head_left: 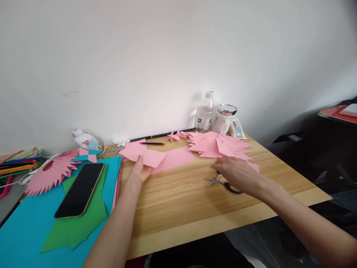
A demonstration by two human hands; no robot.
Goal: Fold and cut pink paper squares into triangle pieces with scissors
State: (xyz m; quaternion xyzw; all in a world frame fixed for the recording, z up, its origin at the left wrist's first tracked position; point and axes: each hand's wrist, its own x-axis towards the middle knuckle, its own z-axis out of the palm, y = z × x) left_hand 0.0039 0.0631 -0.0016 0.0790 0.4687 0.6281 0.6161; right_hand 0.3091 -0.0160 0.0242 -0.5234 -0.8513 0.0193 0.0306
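Observation:
My left hand (141, 170) pinches the near edge of a pink paper sheet (149, 158), thumb on top and fingers underneath. Beneath that sheet, another pink piece of paper (178, 157) lies on the table. My right hand (230, 169) is palm down over a small pair of scissors (216, 181) with slightly parted blades and black handles. One scissor handle is partly covered by this hand, and its fingertips are hidden, so contact is unclear. Just beyond it lies a pile of folded pink paper pieces (208, 143) with pointed edges.
A black-and-red pen (152, 143) rests on pink paper. Along the wall stand a water bottle (205, 113) and a white mug (223, 121). At left, a phone (80, 190) lies on green paper (83, 227) over blue sheets (25, 230), near a pink folded-paper ring (52, 173).

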